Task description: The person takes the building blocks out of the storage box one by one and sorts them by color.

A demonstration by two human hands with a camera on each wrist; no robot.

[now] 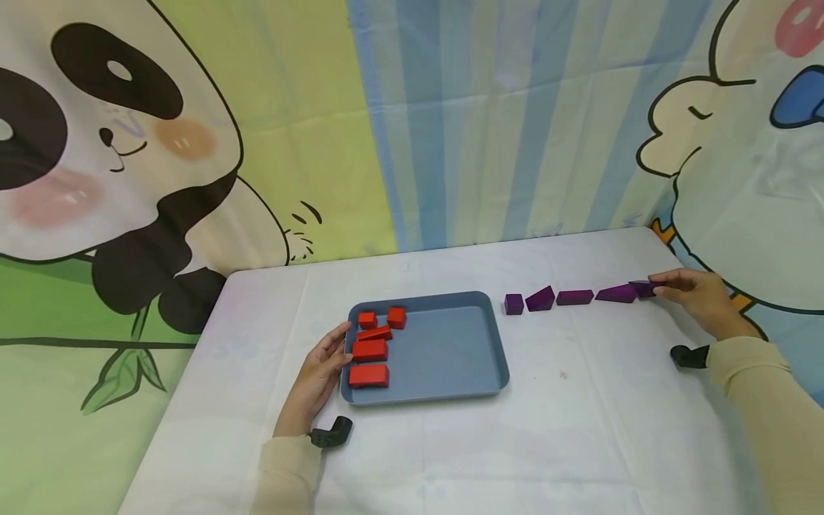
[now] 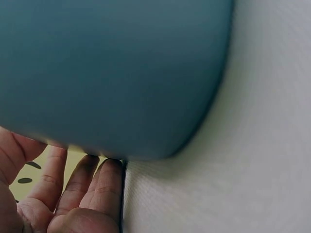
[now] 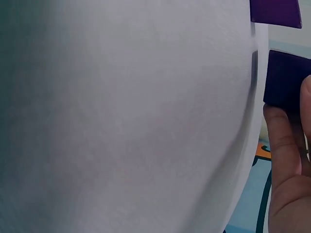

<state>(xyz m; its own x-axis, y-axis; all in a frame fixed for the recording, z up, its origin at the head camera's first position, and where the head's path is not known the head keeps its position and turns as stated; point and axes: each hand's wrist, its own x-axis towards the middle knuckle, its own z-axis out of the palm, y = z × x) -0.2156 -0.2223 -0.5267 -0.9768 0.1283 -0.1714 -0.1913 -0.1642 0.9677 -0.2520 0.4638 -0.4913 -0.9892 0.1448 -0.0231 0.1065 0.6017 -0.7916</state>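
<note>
My left hand (image 1: 322, 368) lies at the left side of a blue-grey tray (image 1: 444, 350), thumb at the rim and fingertips against the outer wall. The left wrist view shows those fingers (image 2: 104, 189) reaching the tray's edge. Inside, along its left end, lie several red blocks (image 1: 369, 375). Far to the right, my right hand (image 1: 704, 300) pinches a dark purple block (image 3: 286, 82) between thumb and fingers. It is at the right end of a row of purple blocks, overlapping a long purple wedge (image 1: 616, 294) in the head view.
Leftward along that row come a flat purple block (image 1: 575, 297), a slanted purple block (image 1: 540, 299) and a purple cube (image 1: 513, 304) near the tray's right rim. A white cloth (image 1: 489, 458) covers the table. Behind it hangs a printed curtain (image 1: 463, 129).
</note>
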